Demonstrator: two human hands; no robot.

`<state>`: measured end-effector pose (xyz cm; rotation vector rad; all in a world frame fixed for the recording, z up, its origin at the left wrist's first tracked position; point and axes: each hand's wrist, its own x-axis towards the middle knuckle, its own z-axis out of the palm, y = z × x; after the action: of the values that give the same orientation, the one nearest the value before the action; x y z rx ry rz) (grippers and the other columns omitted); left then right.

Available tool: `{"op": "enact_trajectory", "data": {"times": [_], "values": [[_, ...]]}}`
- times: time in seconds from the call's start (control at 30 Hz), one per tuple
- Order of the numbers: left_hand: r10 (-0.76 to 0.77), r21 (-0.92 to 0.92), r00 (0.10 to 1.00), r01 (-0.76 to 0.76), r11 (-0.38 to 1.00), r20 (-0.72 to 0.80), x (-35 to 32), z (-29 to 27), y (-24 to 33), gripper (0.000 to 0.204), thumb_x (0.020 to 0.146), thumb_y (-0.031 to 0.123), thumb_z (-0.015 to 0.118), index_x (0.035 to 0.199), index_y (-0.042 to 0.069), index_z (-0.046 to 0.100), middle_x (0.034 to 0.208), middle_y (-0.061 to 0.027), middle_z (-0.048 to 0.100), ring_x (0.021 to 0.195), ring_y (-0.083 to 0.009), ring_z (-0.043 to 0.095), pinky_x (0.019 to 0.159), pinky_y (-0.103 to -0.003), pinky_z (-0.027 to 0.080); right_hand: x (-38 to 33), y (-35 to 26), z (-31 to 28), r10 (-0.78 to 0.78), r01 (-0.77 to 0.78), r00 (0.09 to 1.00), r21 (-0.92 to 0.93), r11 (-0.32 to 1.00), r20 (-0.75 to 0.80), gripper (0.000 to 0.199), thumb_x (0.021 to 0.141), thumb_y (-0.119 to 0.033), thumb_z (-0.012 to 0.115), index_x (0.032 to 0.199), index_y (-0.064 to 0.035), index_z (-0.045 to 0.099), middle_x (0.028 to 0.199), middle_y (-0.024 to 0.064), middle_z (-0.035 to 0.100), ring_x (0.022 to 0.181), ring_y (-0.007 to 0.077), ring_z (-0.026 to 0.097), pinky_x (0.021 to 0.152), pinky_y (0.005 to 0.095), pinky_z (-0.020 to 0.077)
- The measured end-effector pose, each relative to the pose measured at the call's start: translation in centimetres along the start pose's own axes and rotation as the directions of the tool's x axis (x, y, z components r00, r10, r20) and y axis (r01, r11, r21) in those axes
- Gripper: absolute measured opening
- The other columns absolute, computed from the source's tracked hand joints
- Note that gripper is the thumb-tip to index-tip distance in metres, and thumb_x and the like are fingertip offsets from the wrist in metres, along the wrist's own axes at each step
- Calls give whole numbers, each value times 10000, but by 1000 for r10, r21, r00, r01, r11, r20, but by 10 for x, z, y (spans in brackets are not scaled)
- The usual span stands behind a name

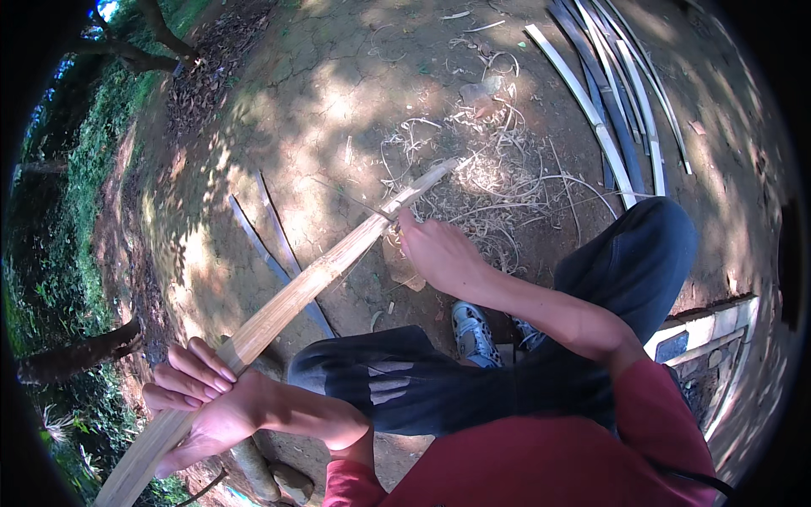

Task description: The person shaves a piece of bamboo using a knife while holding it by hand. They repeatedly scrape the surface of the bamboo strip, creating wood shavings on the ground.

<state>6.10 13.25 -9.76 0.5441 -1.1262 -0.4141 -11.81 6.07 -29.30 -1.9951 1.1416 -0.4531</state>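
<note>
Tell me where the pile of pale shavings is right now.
In the head view, the pile of shavings lies on the ground above and right of centre, by the far tip of the long strip, left of the grouped strips.

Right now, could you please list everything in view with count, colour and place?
long strip: one, pale tan, slanting across the middle
thin tool: one, dark, at the strip by the right hand
shavings: many, pale, around the strip's far end
grouped strips: several, pale and dark, upper right
loose strips: about two, dark, left of centre
ground: brown, throughout
plants: many, green, left
trunk: one, forked, brown, upper left
log: one, dark brown, left
shoes: two, bluish-white, centre
trousers: one pair, dark, lower centre
shirt: one, red, bottom
left hand: one, bare, lower left
right hand: one, bare, centre
</note>
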Motion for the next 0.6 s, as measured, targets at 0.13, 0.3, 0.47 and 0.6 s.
{"op": "enact_trajectory", "data": {"times": [0.13,0.3,0.47,0.6], "values": [[7,17,996,-6,1000,-88,-4,4,-1,742,812,828,325,587,121,303,475,-10,285,391,-100,250,316,-209,224,-9,-11,-5,15,-16,999,18,1000,32,256,919,-124,508,1042,95,459,604,226,594,618,418,635,581,499,504],[28,58,995,-22,998,-99,0,-10,-2,740,809,834,315,581,131,284,472,-7,266,387,-98,239,312,-212,217,7,14,6,33,-33,999,30,999,-4,232,911,-111,513,1001,101,479,612,237,595,623,419,636,580,497,503],[28,93,991,-16,996,-131,-3,1,-5,741,808,841,287,579,137,275,472,2,248,390,-95,243,317,-205,204,1,3,7,10,-10,1000,-43,999,1,224,903,-96,508,992,108,477,619,238,599,629,420,638,586,493,509],[78,299,962,4,954,-261,1,-11,-4,731,815,836,275,581,143,273,481,8,244,398,-93,248,324,-204,192,13,13,10,71,-71,997,-59,996,-1,237,909,-106,509,970,120,475,640,246,607,643,407,647,580,478,515]]}}
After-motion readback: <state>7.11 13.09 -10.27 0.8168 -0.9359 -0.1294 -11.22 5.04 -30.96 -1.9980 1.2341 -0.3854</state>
